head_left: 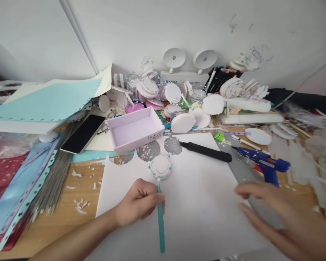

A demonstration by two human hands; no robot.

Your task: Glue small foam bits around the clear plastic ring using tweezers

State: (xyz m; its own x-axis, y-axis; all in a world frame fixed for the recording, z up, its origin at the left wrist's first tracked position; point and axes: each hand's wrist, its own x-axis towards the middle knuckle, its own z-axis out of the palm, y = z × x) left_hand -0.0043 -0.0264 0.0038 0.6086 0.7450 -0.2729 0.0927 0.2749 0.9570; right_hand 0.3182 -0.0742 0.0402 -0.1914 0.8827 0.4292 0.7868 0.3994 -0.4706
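Note:
My left hand (141, 199) is closed around a teal craft stick (161, 232), whose lower end points toward me. At the stick's upper end is a round white disc (160, 165) with blue specks and a ragged, frilled edge. The stick and disc are over a large white sheet (201, 203) with rounded cut-outs along its far edge. My right hand (277, 212), slightly blurred, is over the sheet's right side, thumb and fingers apart, holding nothing. Beyond it lies a blue glue gun (268, 163). A black pen-shaped tool (208, 151) rests across the sheet's upper right.
An open lilac box (141, 140) stands behind the sheet, with a phone (83, 134) to its left. White discs (183, 123) and scraps crowd the back by the wall. Thin wires (54, 174) and coloured sheets (49, 98) lie left. A grey mat (235, 174) shows under the sheet.

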